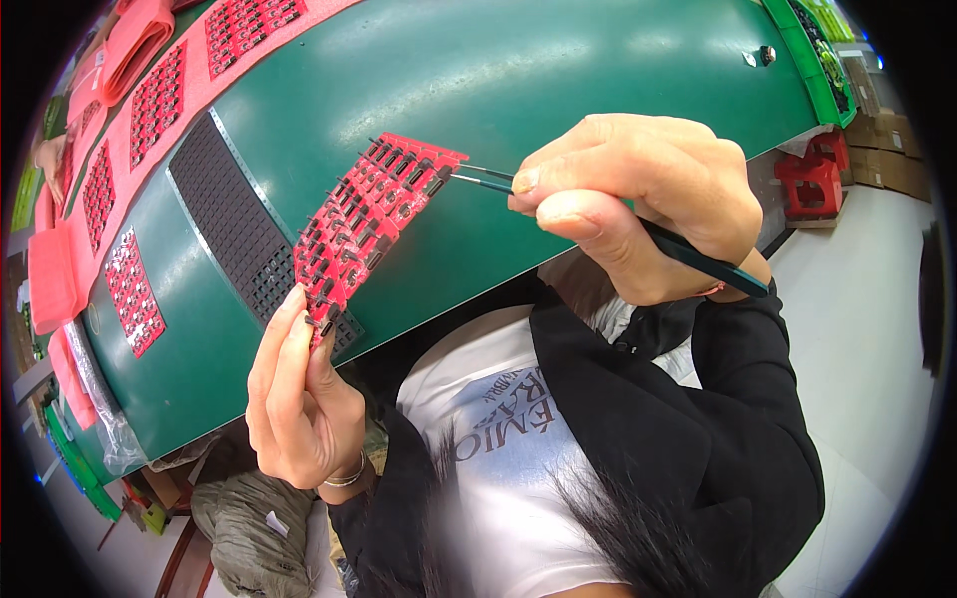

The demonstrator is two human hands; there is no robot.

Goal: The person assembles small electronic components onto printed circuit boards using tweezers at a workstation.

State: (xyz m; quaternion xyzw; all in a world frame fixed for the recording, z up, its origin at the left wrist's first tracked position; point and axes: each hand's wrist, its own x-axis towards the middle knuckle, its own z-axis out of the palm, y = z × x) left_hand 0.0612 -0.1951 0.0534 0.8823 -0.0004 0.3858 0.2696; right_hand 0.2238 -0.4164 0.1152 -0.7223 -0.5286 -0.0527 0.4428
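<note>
Fingers of both hands closed: right hand [648, 204] gripping, left hand [304, 414] pinching. Green table [558, 90] broadest, beneath both. Black gridded tray [214, 169] on table, slanting. Red circuit board [364, 214] tilted, raised over table near tray; long axis diagonal, running from lower-left end in left fingers up to far end at upper right; populated face toward camera. Tweezers [708, 261] in right hand, tips pointing left at board's upper-right corner; contact unclear.
</note>
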